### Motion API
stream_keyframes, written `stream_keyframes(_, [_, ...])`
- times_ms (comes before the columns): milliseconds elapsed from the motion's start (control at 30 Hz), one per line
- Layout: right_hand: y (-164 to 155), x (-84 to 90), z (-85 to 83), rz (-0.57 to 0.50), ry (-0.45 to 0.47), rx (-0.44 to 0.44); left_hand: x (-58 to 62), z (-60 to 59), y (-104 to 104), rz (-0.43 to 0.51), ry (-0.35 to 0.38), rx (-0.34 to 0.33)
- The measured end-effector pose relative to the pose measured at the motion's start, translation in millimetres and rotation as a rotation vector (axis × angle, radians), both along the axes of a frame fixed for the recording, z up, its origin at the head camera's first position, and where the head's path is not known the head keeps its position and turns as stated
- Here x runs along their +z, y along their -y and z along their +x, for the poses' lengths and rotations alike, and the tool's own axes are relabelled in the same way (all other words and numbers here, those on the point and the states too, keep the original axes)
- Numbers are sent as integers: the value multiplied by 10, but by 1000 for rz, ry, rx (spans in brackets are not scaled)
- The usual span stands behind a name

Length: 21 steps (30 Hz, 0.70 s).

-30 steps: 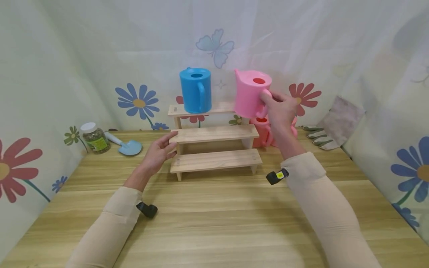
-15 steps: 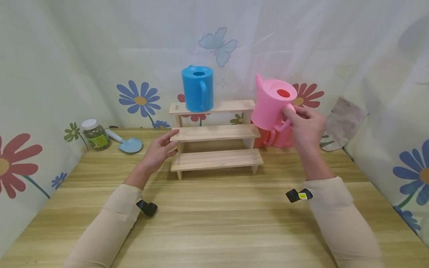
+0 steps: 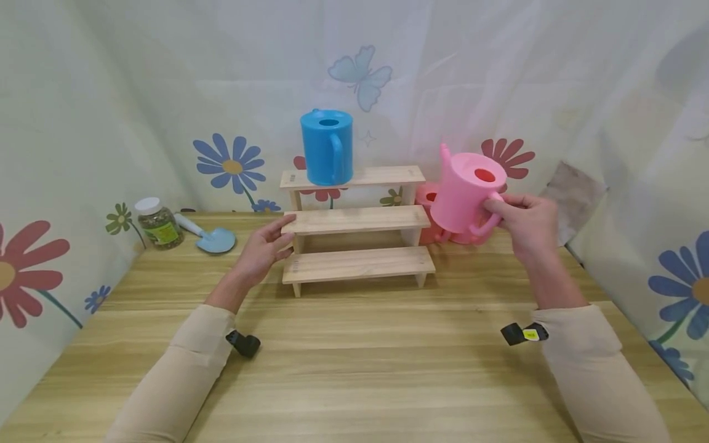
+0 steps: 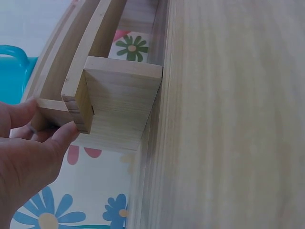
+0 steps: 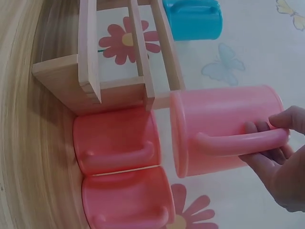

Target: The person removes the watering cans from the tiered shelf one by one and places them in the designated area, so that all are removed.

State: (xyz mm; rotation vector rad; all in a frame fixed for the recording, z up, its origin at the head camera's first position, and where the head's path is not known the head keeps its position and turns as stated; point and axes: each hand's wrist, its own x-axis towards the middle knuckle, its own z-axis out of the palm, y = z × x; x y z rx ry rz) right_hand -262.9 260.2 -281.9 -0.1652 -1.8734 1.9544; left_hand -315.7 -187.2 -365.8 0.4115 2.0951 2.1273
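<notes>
My right hand (image 3: 526,224) grips the handle of a pink watering can (image 3: 462,194), held up in the air right of the wooden step stand (image 3: 354,219), its top leaning slightly right. In the right wrist view, the can's base hangs apart from two more pink watering cans (image 5: 114,143) (image 5: 128,198), which stand side by side on the table. My left hand (image 3: 260,249) holds the left end of the stand's middle step, fingers and thumb at the board's end (image 4: 76,107). A blue watering can (image 3: 327,147) stands upright on the top step, toward the left.
At the back left are a lidded jar (image 3: 159,224) and a light blue hand trowel (image 3: 213,239). Near the right wall, a grey-white glove (image 3: 573,197) lies partly behind my right hand. A flower-printed curtain (image 3: 443,74) surrounds the wooden table (image 3: 354,363).
My right hand has carried the pink watering can right and down, away from the stand's top step, and the can has tilted somewhat. My left hand has stayed on the stand.
</notes>
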Motion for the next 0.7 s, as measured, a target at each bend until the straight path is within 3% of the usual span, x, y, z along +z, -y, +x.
stream_keyframes(400, [-325, 64, 14, 146, 202, 255, -14, -22, 4, -4, -1, -3])
stream_keyframes(533, [-420, 93, 37, 178, 222, 326, 6, -1, -3, -12, -10, -10])
stream_keyframes(700, [-484, 80, 43, 326, 221, 438, 16, 2, -8, -12, -3, -6])
